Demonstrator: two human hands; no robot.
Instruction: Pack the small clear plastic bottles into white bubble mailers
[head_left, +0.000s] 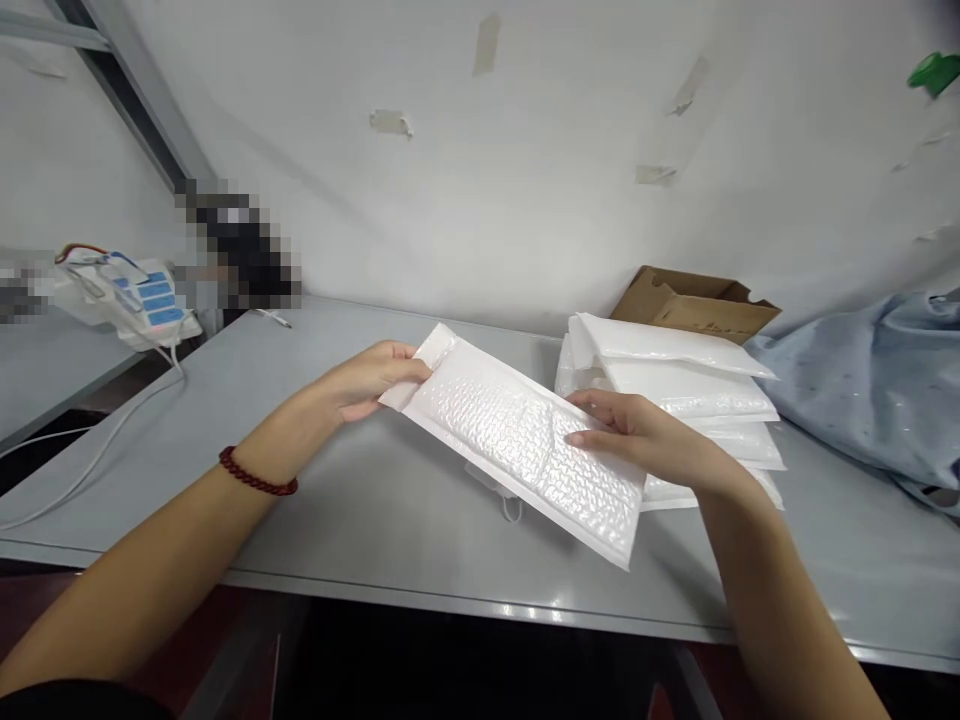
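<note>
A white bubble mailer (510, 425) is held slantwise above the grey table, its flap end up at the left and its other end low at the right. My left hand (382, 378) is closed on the flap end, thumb on top and fingers underneath. My right hand (630, 430) grips the mailer's far long edge near the right end, with the thumb over its face. Under the mailer, a small white thing with a loop (511, 508) shows in part on the table; the rest is hidden. Close behind my right hand lies a stack of white bubble mailers (690, 390).
An open cardboard box (697, 305) stands behind the stack, with light blue fabric (862, 380) at the right. A power strip with blue sockets (154, 300) and white cables is at the left. The grey table (360, 540) meets a white wall.
</note>
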